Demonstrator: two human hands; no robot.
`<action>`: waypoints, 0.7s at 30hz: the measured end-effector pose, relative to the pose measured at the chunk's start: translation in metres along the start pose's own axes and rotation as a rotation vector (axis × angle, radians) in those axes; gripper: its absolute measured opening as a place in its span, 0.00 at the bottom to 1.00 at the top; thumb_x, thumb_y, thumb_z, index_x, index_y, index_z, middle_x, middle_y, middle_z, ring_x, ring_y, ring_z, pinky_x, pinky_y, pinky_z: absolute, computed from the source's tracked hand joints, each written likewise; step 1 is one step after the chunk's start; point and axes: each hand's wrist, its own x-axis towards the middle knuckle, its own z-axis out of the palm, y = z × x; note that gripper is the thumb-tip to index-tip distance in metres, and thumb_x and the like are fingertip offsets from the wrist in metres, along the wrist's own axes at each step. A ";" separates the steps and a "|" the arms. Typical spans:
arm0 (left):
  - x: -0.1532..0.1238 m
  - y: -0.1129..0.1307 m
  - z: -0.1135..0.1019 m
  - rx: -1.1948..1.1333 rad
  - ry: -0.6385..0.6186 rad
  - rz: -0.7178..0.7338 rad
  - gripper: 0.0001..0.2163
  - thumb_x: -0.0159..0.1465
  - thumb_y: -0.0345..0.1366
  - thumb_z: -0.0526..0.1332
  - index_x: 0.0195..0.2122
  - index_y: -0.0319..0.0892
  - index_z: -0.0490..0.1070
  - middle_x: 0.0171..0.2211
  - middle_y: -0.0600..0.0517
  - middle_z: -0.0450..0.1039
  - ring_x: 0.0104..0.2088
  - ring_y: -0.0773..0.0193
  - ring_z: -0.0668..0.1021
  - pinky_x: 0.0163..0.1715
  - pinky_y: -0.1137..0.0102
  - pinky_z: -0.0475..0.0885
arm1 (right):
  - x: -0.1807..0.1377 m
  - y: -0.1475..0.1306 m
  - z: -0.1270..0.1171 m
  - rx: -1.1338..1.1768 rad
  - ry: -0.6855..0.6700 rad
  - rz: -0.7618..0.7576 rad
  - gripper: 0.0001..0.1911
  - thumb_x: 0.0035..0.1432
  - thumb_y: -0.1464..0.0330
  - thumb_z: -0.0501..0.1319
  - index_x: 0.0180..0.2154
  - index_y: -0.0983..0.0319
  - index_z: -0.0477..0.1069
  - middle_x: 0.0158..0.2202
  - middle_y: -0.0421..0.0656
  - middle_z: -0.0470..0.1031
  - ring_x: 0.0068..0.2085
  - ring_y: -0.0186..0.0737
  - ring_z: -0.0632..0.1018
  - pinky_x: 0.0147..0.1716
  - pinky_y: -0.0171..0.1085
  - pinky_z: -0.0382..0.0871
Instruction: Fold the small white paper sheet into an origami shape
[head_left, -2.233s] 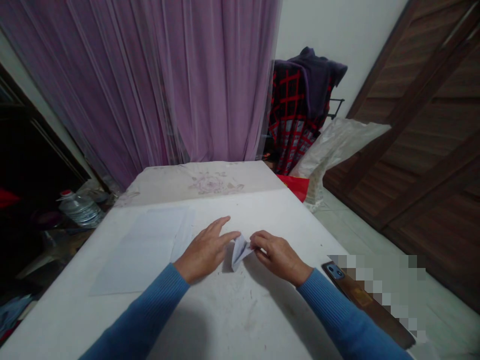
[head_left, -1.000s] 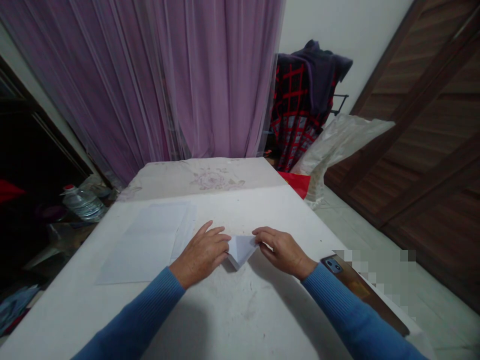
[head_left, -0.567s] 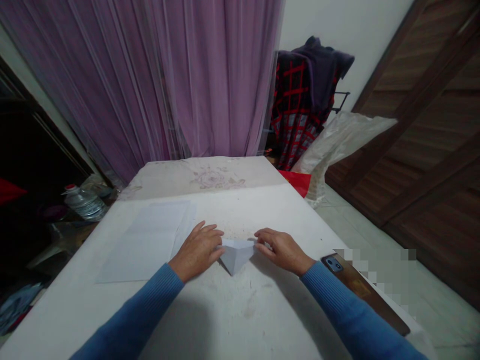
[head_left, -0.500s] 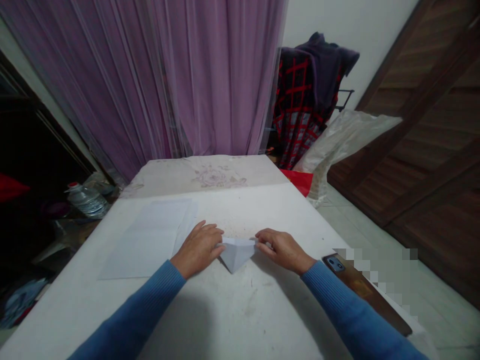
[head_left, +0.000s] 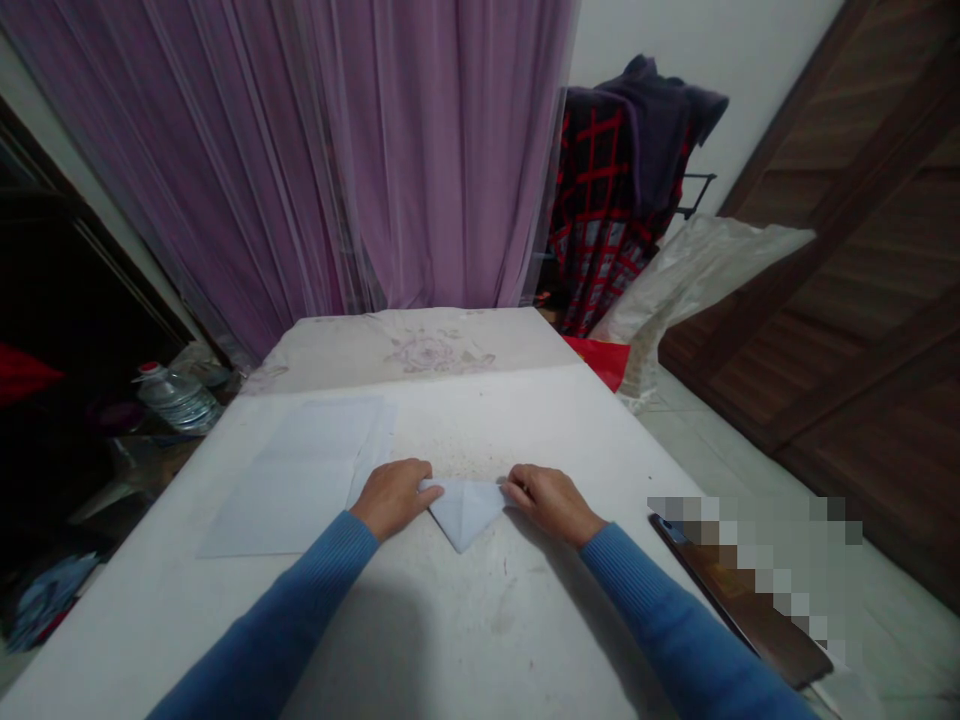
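A small sheet of folded white paper [head_left: 462, 512] lies on the white table in front of me, its point toward me and a crease down its middle. My left hand [head_left: 394, 495] pinches its left corner, thumb on top and fingers curled behind. At the right corner, my right hand [head_left: 547, 500] grips the paper between thumb and bent fingers. The fingertips of both hands are partly hidden. Flat sheets of white paper [head_left: 285, 480] lie to the left, beyond my left forearm.
A phone [head_left: 739, 595], partly blurred out, lies at the table's right edge. Left of the table stands a clear plastic bottle [head_left: 178, 398]. Purple curtains [head_left: 442, 150] hang behind the table [head_left: 517, 410]. A red-checked cloth [head_left: 592, 200] and a pale plastic bag [head_left: 697, 265] are at the back right.
My left hand's raised fingers have come down and curled at the paper's left corner. My right hand has closed more tightly on the right corner and shifted slightly left.
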 end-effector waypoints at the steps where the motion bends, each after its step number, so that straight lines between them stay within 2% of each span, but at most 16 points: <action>1: 0.000 -0.001 0.001 -0.006 -0.003 -0.006 0.11 0.64 0.44 0.56 0.35 0.43 0.73 0.35 0.48 0.77 0.37 0.55 0.78 0.33 0.68 0.65 | 0.000 0.000 0.001 0.003 0.001 0.000 0.11 0.64 0.66 0.54 0.32 0.60 0.73 0.31 0.42 0.78 0.32 0.37 0.76 0.29 0.33 0.58; 6: -0.001 -0.002 0.000 -0.023 0.001 -0.010 0.11 0.64 0.44 0.57 0.35 0.43 0.73 0.35 0.48 0.77 0.38 0.56 0.78 0.34 0.68 0.66 | 0.002 0.003 0.003 0.025 0.023 -0.017 0.11 0.64 0.66 0.55 0.32 0.60 0.73 0.30 0.41 0.78 0.31 0.36 0.76 0.29 0.33 0.58; 9: -0.002 -0.001 -0.005 -0.047 0.028 0.026 0.09 0.63 0.41 0.58 0.36 0.42 0.73 0.38 0.48 0.76 0.40 0.56 0.77 0.38 0.67 0.68 | 0.000 0.002 0.001 0.034 0.085 -0.050 0.11 0.64 0.66 0.55 0.32 0.60 0.73 0.29 0.40 0.77 0.30 0.34 0.75 0.29 0.32 0.59; 12: -0.004 0.005 -0.010 -0.114 0.133 0.095 0.07 0.62 0.37 0.60 0.39 0.43 0.74 0.49 0.47 0.73 0.49 0.55 0.75 0.49 0.63 0.69 | -0.006 -0.007 -0.009 -0.036 0.268 -0.137 0.12 0.65 0.66 0.55 0.31 0.61 0.72 0.29 0.41 0.76 0.28 0.33 0.74 0.28 0.31 0.58; 15: -0.007 0.016 -0.013 -0.204 0.268 0.140 0.15 0.62 0.34 0.59 0.51 0.46 0.71 0.59 0.46 0.65 0.57 0.55 0.70 0.57 0.60 0.65 | -0.015 -0.025 -0.024 -0.152 0.513 -0.229 0.14 0.66 0.66 0.54 0.30 0.62 0.72 0.27 0.42 0.74 0.27 0.33 0.72 0.28 0.33 0.57; 17: -0.009 0.024 -0.012 -0.263 0.303 0.165 0.19 0.63 0.32 0.58 0.56 0.47 0.68 0.61 0.46 0.62 0.58 0.56 0.69 0.58 0.60 0.65 | -0.020 -0.036 -0.034 -0.203 0.606 -0.293 0.14 0.67 0.66 0.54 0.30 0.62 0.72 0.26 0.42 0.73 0.27 0.34 0.71 0.28 0.34 0.56; 21: -0.014 0.035 -0.005 -0.329 0.318 0.171 0.19 0.61 0.30 0.59 0.54 0.46 0.70 0.62 0.45 0.61 0.60 0.54 0.68 0.59 0.59 0.64 | -0.022 -0.049 -0.041 -0.282 0.699 -0.384 0.12 0.66 0.68 0.55 0.29 0.61 0.71 0.27 0.42 0.73 0.28 0.35 0.69 0.29 0.36 0.56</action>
